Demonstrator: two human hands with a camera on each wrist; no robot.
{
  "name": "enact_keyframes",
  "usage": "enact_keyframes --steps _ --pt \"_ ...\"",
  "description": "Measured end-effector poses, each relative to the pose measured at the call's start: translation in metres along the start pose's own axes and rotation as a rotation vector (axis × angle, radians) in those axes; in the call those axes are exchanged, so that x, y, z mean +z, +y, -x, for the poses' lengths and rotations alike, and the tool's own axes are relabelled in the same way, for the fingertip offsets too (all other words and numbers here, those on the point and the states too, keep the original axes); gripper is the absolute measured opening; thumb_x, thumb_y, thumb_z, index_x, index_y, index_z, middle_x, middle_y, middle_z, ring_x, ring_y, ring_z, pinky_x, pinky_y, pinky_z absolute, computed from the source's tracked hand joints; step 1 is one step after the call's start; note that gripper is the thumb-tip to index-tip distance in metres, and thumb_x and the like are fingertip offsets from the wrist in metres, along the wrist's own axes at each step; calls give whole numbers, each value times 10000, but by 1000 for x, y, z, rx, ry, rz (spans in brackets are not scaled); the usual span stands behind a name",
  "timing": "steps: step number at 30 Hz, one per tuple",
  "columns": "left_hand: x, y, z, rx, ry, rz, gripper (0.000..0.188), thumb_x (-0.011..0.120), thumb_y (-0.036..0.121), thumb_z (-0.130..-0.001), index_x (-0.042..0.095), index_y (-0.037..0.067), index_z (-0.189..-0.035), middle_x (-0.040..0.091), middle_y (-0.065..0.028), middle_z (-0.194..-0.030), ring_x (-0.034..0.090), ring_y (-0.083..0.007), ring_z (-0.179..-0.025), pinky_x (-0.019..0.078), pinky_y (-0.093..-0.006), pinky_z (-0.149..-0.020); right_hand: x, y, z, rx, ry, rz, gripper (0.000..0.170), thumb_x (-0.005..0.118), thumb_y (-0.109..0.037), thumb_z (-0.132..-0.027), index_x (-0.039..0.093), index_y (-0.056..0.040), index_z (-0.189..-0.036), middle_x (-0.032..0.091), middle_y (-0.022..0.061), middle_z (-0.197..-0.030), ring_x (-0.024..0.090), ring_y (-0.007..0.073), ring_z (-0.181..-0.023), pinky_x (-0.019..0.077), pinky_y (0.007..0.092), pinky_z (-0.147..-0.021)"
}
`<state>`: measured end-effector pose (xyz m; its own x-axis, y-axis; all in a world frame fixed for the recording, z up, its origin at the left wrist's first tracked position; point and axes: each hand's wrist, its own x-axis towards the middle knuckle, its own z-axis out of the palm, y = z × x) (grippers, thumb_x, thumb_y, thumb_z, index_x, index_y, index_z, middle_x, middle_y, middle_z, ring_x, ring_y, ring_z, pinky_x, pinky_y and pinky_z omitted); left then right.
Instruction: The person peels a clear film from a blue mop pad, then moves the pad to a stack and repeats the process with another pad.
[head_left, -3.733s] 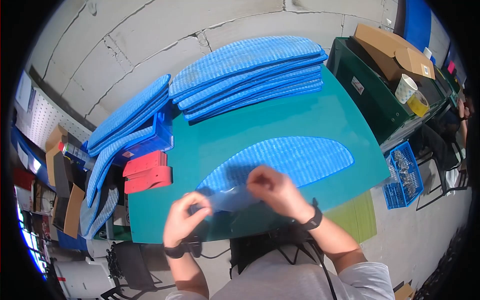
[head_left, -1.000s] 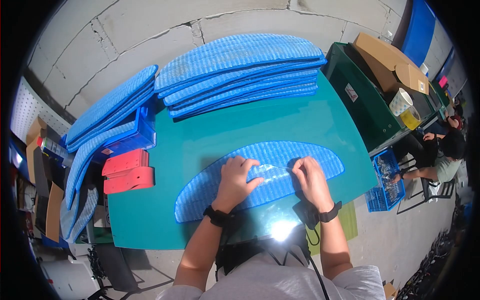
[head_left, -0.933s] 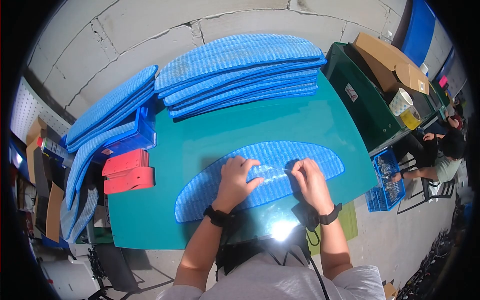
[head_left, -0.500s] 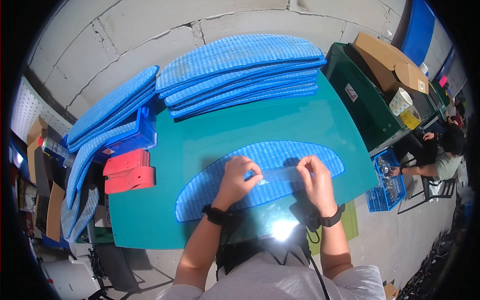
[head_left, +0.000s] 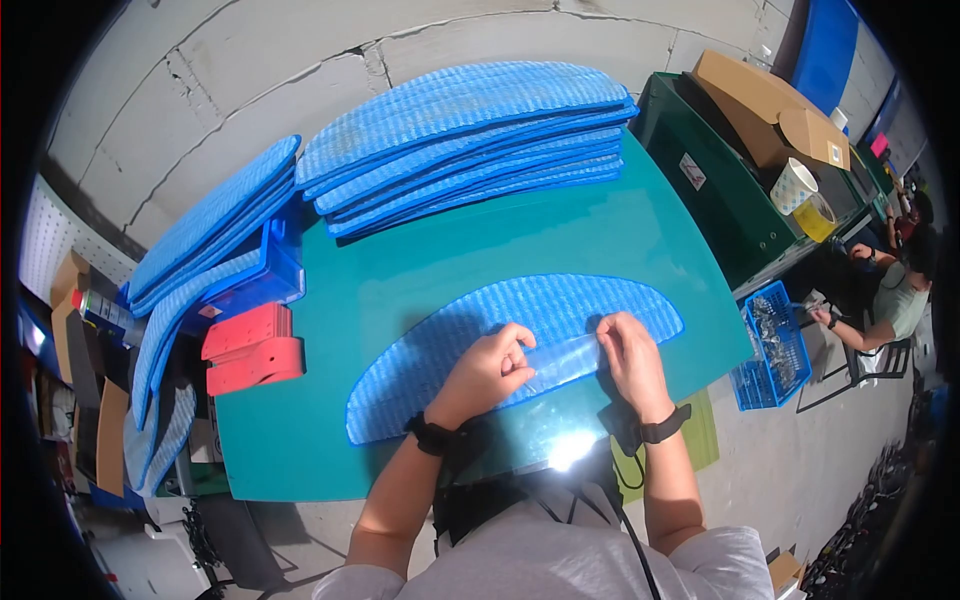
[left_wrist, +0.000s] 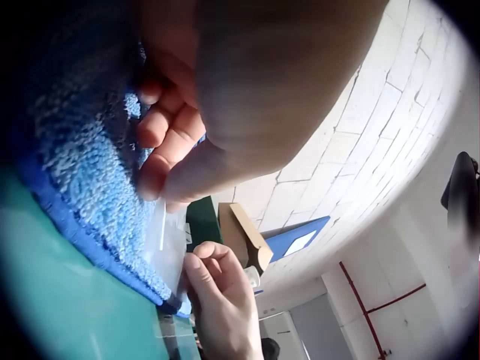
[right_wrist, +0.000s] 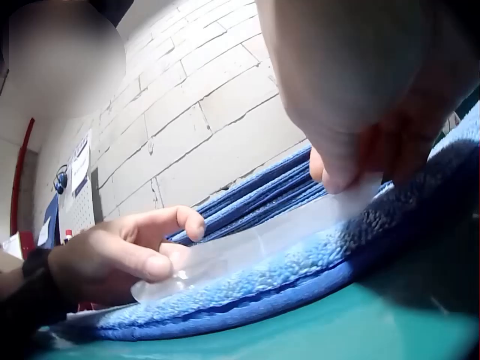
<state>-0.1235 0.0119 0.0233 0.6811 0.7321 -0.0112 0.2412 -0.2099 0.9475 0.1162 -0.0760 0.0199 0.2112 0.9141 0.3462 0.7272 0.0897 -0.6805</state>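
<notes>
1. L hand (head_left: pixel 482 378) & R hand (head_left: pixel 634 370): each grip pinches one end of clear strip (head_left: pixel 567 362).
2. Loc.: strip over blue pad (head_left: pixel 415 375), on green surface (head_left: pixel 430 240).
3. Risk: uneven pull; strip may crease/slip.

Workshop or small production space, by look of it — bare block wall (head_left: pixel 270 90) beyond both hands, concrete floor (head_left: pixel 850 450) below. Stacked blue pads (head_left: pixel 470 130) on green work table (head_left: pixel 400 255), ahead of hands. Left of left hand: spray can (head_left: pixel 95 305), open cartons, pegboard (head_left: pixel 75 235). Right of right hand — green metal cabinet (head_left: pixel 700 180), tape roll (head_left: pixel 815 218), blue basket (head_left: pixel 775 345) of small parts, another person (head_left: pixel 900 300) seated.
</notes>
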Motion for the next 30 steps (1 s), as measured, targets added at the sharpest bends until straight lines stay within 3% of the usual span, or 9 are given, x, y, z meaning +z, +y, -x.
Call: enact_keyframes --steps 3,5,6,8,16,19,23,30 --pt "2 -1 -1 60 -7 -193 267 760 51 -846 641 75 -1084 602 -19 -751 574 -168 -732 477 -326 -760 3 -1 -1 -64 28 72 115 661 18 -893 614 -39 -981 635 150 -901 640 371 -888 519 439 -780" --pt "7 -10 0 320 73 -380 234 751 70 -830 656 94 -1042 584 -42 -761 593 -239 -758 486 -372 -767 5 0 -2 -81 18 102 117 666 14 -891 614 -45 -978 630 149 -890 637 366 -884 519 441 -773" --pt "8 -13 -1 320 71 -379 234 751 70 -830 656 94 -1042 584 -42 -761 593 -239 -758 486 -372 -767 5 0 -2 -102 7 132 118 671 9 -888 615 -51 -974 624 147 -880 635 361 -880 518 443 -766" --pt "10 -18 -1 492 106 -546 174 744 99 -824 668 116 -980 594 -40 -793 608 -259 -807 482 -394 -790 5 -2 -2 -96 -5 155 122 677 6 -884 618 -53 -973 622 145 -889 635 357 -880 521 442 -763" --pt "10 -6 4 407 100 -530 176 784 156 -804 661 136 -929 573 -32 -789 601 -247 -832 452 -383 -805 7 -7 1 -47 -33 212 136 672 39 -869 678 -52 -970 617 128 -954 631 351 -891 523 426 -793" --pt "8 -6 5 413 103 -531 212 807 186 -793 659 135 -936 573 -31 -791 596 -251 -835 447 -386 -803 10 -15 1 -99 44 248 169 695 37 -841 703 -58 -980 617 123 -962 620 343 -929 514 429 -818" --pt "9 -9 5 428 117 -528 254 831 213 -777 654 122 -936 574 -31 -796 595 -252 -838 445 -391 -800 21 -43 8 -286 -105 180 179 727 -63 -826 716 -81 -1004 622 93 -1030 604 309 -978 490 430 -845" --pt "5 -10 7 417 115 -594 310 867 246 -747 654 111 -927 614 -37 -839 607 -257 -860 450 -397 -812 13 -31 12 -227 -165 178 273 789 -136 -807 740 -111 -1075 622 62 -1087 590 289 -1048 468 416 -895"
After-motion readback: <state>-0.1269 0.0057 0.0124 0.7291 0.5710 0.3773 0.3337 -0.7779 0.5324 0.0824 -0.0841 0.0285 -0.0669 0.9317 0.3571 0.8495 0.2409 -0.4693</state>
